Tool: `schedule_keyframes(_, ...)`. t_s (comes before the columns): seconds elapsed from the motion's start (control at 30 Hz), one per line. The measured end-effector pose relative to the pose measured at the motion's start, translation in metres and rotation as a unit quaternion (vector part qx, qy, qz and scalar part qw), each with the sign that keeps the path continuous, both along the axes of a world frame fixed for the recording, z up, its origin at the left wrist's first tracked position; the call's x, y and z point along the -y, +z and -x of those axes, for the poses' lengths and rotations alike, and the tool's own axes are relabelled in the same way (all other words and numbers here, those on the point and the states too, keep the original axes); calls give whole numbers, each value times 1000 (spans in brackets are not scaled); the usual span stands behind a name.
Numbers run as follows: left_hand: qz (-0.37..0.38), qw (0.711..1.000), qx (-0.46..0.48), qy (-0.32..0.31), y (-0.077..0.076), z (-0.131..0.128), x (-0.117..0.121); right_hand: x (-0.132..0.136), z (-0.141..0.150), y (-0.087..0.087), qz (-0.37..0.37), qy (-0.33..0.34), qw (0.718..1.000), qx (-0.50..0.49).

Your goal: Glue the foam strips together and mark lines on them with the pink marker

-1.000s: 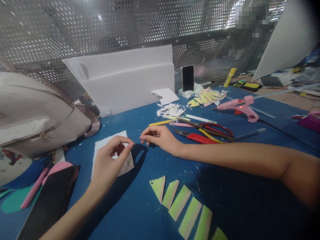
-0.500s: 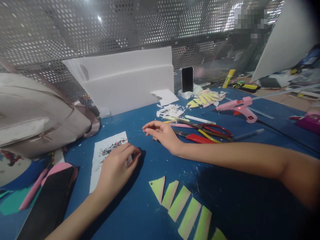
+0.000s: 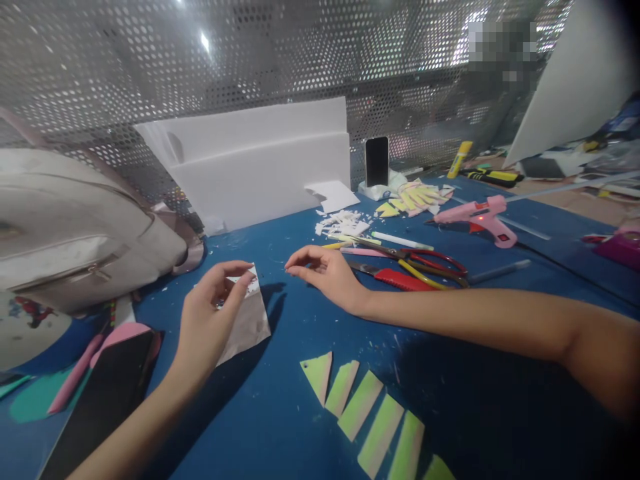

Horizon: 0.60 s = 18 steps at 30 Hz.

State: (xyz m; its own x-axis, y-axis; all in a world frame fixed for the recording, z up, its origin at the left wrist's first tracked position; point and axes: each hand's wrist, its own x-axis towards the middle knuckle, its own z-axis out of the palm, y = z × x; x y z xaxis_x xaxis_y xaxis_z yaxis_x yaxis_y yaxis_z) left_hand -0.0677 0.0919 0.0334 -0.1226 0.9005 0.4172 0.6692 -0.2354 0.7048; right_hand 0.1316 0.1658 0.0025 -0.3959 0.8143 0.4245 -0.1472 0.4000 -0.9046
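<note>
My left hand (image 3: 207, 320) hovers over a small white paper (image 3: 247, 327), its thumb and forefinger curled into a pinch. Whatever lies between those fingertips is too small to make out. Tiny multicoloured bits on the paper are mostly covered by this hand. To the right, my right hand (image 3: 325, 277) rests low over the blue table (image 3: 295, 320), thumb and forefinger pressed together at a tiny dark point. I cannot tell what they pinch. Nearer to me, green-and-pink cut strips (image 3: 360, 403) lie in a row, with a triangular piece (image 3: 319, 375) at the far end.
Scissors (image 3: 425, 257), a red-handled cutter (image 3: 405, 279) and pens lie beyond my right forearm. A pink glue gun (image 3: 480, 217) is farther right. White scraps (image 3: 343, 223), a propped phone (image 3: 377, 161) and white boards (image 3: 265, 167) stand behind. A pale bag (image 3: 85, 233) bounds the left.
My left hand has lifted and shifted left, uncovering the paper's right part in its shadow. My right hand stays almost in place, its thumb and forefinger now pinched more closely.
</note>
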Motion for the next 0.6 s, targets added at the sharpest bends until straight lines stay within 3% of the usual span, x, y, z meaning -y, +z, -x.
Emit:
schedule_keyframes(0.13,-3,998,58,9,2,-1,0,6,-1,5,-35,23,999,29)
schedule_keyframes(0.47,71,989,88,-95,2,-10,2,15,-4,8,-151,99,978,109)
schedule_keyframes(0.6,65,989,88,-102,-1,-9,2,14,-4,7,-151,95,977,116)
